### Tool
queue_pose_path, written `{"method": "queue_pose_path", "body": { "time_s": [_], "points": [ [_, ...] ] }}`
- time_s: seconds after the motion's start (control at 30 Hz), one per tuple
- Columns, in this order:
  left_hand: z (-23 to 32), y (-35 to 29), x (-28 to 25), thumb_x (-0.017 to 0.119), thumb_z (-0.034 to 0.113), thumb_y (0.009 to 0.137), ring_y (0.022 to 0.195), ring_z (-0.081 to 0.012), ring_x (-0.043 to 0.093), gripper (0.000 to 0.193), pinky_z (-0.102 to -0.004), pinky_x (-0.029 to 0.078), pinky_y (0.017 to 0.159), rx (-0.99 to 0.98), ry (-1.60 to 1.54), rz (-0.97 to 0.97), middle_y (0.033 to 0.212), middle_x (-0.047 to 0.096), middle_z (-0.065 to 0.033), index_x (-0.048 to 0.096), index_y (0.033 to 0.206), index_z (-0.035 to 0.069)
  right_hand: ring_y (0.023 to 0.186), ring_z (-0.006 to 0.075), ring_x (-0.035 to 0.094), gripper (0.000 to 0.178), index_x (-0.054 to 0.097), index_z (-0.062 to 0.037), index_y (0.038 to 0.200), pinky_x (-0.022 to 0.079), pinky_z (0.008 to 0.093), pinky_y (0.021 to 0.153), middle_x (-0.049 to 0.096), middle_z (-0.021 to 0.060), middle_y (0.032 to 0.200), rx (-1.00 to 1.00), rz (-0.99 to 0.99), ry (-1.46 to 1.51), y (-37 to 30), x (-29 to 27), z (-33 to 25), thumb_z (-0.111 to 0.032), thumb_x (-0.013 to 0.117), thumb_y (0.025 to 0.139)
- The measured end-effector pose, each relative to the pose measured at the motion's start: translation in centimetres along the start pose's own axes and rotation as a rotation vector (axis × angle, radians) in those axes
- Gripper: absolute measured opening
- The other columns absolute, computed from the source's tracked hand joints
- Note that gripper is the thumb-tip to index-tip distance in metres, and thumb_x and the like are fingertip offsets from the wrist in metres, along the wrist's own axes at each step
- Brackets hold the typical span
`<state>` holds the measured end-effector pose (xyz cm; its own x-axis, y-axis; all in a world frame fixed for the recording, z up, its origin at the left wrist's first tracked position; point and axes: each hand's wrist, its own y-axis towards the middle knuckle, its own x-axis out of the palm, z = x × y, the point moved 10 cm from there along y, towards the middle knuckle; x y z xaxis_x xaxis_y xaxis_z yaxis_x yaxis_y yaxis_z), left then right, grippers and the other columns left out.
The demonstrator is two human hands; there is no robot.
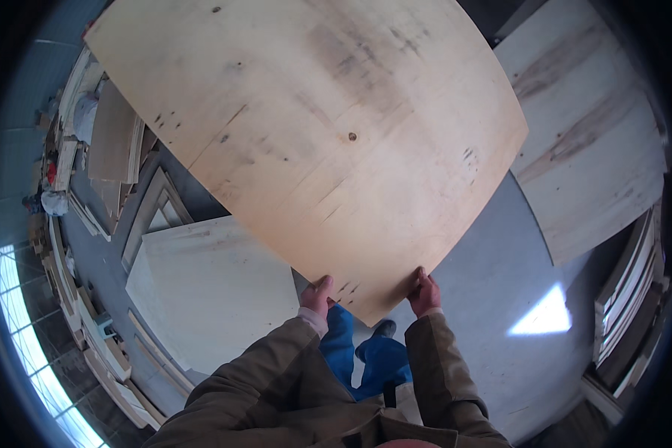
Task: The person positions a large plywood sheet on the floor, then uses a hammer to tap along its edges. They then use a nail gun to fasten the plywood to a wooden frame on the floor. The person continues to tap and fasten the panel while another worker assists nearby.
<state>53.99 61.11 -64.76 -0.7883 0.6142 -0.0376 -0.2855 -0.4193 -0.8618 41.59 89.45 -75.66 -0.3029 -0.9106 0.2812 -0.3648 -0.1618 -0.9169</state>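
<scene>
A large pale plywood sheet (313,172) with dark knots and streaks fills the upper middle, one corner pointing toward me. My left hand (318,296) grips the edge left of that corner, thumb on top. On the right edge, my right hand (425,292) is closed the same way, its thumb lying over the face. The fingers of both hands are mostly hidden beneath the panel. The far edge runs out of the picture, so what bears it there is not visible.
Behind the sheet, another plywood sheet (586,127) stands at the right. A white panel (216,291) lies low at the left, beside a wooden frame (155,213). Stacked boards (116,138) line the left side, and more boards (626,287) are at the right. Sunlight falls on the grey floor (493,358).
</scene>
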Motion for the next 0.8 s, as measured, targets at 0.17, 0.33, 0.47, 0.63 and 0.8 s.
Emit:
{"method": "queue_pose_path", "body": {
  "time_s": [0.17,0.33,0.47,0.63,0.8],
  "points": [
    [2.9,4.5,-1.7,0.072,0.029,0.089,0.089,-0.018,0.067,0.038,-0.0321,0.054,0.079,0.109,0.072,0.058,0.097,0.071,-0.0072,0.067,0.111,-0.002,0.12,0.0348,0.055,0.046,0.047,-0.0062,0.136,0.048,0.0547,0.097,0.057,0.0138,0.131,-0.116,-0.101,0.005,-5.1,6.2,-6.0,-0.033,0.056,0.1],
    [9.6,6.8,0.4,0.072,0.033,0.089,0.081,-0.0195,0.067,0.039,-0.0372,0.054,0.066,0.05,-0.12,0.078,0.095,0.07,-0.007,0.066,0.114,0.003,0.12,0.0332,0.056,0.045,0.047,-0.0063,0.137,0.052,0.0524,0.093,0.057,0.0133,0.132,-0.202,-0.284,-0.186,-6.6,14.6,-12.4,-0.029,0.057,0.1],
    [14.3,6.4,3.4,0.069,0.032,0.091,0.088,-0.0222,0.067,0.038,-0.0415,0.054,0.069,0.012,-0.074,0.084,0.104,0.068,-0.0055,0.062,0.121,0.009,0.114,0.034,0.059,0.043,0.047,-0.0046,0.136,0.053,0.053,0.092,0.057,0.0147,0.13,-0.196,-0.336,-0.189,-6.5,18.5,-15.0,-0.029,0.054,0.102],
    [19.0,8.0,6.2,0.071,0.029,0.09,0.089,-0.0219,0.068,0.039,-0.0404,0.057,0.073,0.059,-0.192,0.0,0.107,0.068,-0.0066,0.061,0.121,0.008,0.116,0.0351,0.059,0.044,0.048,-0.0031,0.134,0.051,0.0553,0.093,0.057,0.0173,0.13,-0.053,-0.221,-0.274,-3.8,21.6,-18.1,-0.036,0.046,0.104],
    [23.1,12.1,7.4,0.076,0.021,0.086,0.084,-0.0207,0.068,0.032,-0.0342,0.056,0.073,0.075,-0.291,-0.076,0.098,0.071,-0.0108,0.067,0.107,-0.002,0.121,0.0324,0.055,0.046,0.05,-0.0087,0.135,0.043,0.0556,0.101,0.056,0.0136,0.133,0.013,-0.133,-0.389,-2.2,26.1,-19.0,-0.041,0.044,0.103]
  ]
}}
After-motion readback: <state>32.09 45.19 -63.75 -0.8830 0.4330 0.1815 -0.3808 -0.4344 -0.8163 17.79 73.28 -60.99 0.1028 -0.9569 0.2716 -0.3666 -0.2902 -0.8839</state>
